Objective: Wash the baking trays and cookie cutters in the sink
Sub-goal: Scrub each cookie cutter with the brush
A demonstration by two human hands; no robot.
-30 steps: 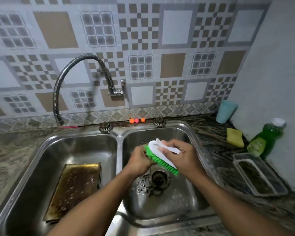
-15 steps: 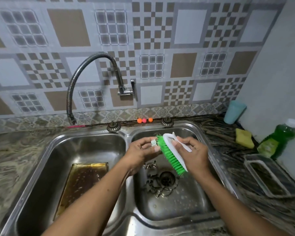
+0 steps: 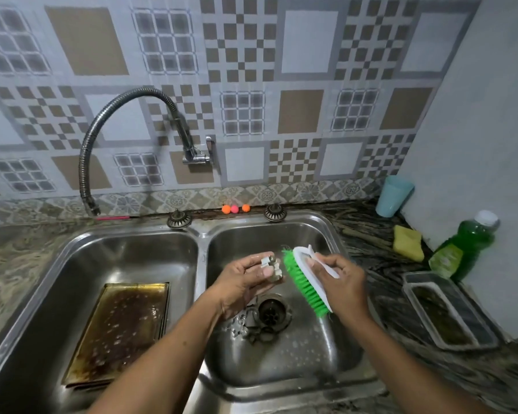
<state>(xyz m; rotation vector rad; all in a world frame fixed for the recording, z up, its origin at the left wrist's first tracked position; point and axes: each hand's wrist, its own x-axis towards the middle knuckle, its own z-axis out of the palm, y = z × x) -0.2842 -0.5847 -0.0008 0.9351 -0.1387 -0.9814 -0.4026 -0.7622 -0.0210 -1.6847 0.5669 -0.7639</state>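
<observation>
Nearest, left of the drain [image 3: 272, 309], the greasy baking tray [image 3: 120, 330] lay flat in the other basin, and a few loose cutters [image 3: 253, 327] sat wet against the drain's near-left side. Just above the drain, the left hand [image 3: 243, 285] pinched one small metal cookie cutter [image 3: 271, 268] between thumb and fingers, and the right hand [image 3: 341, 279] was wrapped round the brush [image 3: 304, 279]; its bristles were just beside the cutter, contact unclear. The cutter looked light, stiff, thin-edged and slick, so grip it across the side walls, not the cutting edge. A second tray [image 3: 449, 312] sat farther right of the drain.
</observation>
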